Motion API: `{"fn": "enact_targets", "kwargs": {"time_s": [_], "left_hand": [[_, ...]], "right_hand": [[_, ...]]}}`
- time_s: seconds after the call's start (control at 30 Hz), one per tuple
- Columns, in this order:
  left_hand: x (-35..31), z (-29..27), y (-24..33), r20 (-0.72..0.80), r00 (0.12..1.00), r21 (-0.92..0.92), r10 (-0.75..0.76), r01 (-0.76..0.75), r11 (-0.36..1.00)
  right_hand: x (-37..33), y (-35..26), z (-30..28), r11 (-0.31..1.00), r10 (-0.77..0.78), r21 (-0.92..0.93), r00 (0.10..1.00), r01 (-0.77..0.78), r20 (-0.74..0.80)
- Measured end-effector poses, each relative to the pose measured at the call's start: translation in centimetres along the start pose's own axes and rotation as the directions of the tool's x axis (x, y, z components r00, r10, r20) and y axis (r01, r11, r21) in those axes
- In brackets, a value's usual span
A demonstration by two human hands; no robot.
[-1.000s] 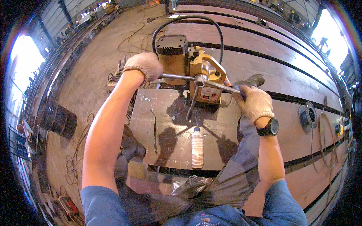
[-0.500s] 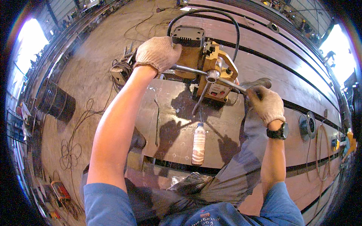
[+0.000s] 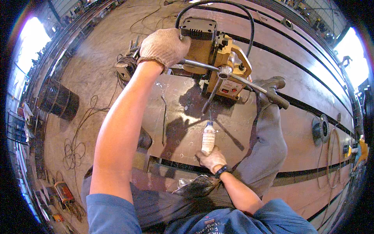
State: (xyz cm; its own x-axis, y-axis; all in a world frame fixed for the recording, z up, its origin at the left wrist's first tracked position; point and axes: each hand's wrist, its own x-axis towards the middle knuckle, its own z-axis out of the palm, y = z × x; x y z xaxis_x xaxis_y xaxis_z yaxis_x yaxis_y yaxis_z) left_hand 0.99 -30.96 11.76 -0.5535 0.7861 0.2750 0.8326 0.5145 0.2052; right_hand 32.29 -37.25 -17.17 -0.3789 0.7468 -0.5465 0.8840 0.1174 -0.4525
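A yellow and black magnetic drill (image 3: 223, 86) stands on the brown steel plate (image 3: 187, 146) in front of me. Its feed handle (image 3: 202, 65) has three metal spokes. My left hand (image 3: 164, 47), in a knitted glove, is closed round the end of the left spoke. The right spoke, ending in a grey grip (image 3: 278, 99), is free of any hand. Closer to me, my gloved right hand (image 3: 211, 159) is wrapped round the base of a plastic bottle (image 3: 209, 138) with a blue cap and pale contents. The bottle is upright in the picture; its bottom is hidden by the hand.
A black cable (image 3: 251, 23) arches over the drill. A thin dark rod (image 3: 164, 121) lies left on the plate. My bent right leg (image 3: 269, 140) is beside the drill. A dark drum (image 3: 58, 99) and loose cable (image 3: 74, 150) are at left, a round flanged piece (image 3: 320, 130) at right.
My right hand has let go of the right spoke and come down toward me to the bottle, taking hold of its base. My left hand stays on its spoke.
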Motion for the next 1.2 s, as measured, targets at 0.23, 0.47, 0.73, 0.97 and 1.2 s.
{"fn": "enact_targets", "kwargs": {"time_s": [0.23,0.47,0.73,0.97,1.2], "left_hand": [[0.3,0.3,0.0,-0.019,1.000,0.036,-0.010,0.011,0.999],[0.4,0.0,0.9,0.048,0.998,0.031,-0.032,0.030,0.999],[-0.1,-0.2,-0.5,0.022,0.998,-0.016,-0.056,0.056,0.998],[-0.9,-0.9,0.3,0.011,0.999,-0.110,-0.034,0.035,0.993],[-0.6,-0.3,0.1,0.031,0.996,-0.114,-0.085,0.088,0.990]], "right_hand": [[1.7,0.2,0.4,0.996,-0.082,0.038,0.996,0.081,0.033],[2.6,1.2,0.9,0.995,-0.093,0.037,0.996,0.093,-0.006],[3.2,-0.3,-1.2,0.988,-0.151,-0.037,0.986,0.148,-0.074],[13.1,-3.5,-4.6,0.592,-0.221,0.697,0.913,0.405,-0.343],[17.9,-6.3,-5.3,0.251,-0.321,0.967,0.946,0.040,0.044]]}}
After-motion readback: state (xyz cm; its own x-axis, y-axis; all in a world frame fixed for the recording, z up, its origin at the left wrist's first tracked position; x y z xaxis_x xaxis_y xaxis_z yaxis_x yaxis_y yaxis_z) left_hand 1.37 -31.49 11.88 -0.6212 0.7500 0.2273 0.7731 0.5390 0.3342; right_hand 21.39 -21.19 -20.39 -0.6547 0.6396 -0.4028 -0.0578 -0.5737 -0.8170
